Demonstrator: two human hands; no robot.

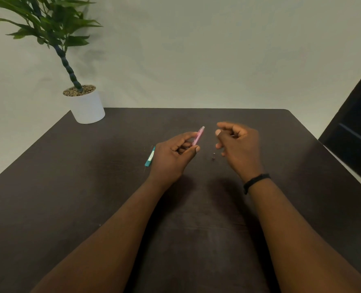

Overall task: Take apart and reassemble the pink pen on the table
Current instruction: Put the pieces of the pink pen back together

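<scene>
Plainly, by parts:
Pink pen barrel (pixel 198 137): held above the dark table (pixel 196 229), tilted, upper end pointing away; likely light, stiff, slick plastic, best pinched mid-barrel.
Left hand (pixel 175 154): thumb and fingers closed around the barrel's lower end.
Right hand (pixel 237 142): fingers loosely curled, apart from the barrel; whether it holds anything, I cannot tell.
Small dark part (pixel 214 155): on the table between the hands, easily lost.
Teal pen (pixel 150 157): lying just left of the left hand.

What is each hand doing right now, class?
Left hand: closed on the pink pen.
Right hand: fingers loosely curled; whether it holds anything cannot be told.
</scene>
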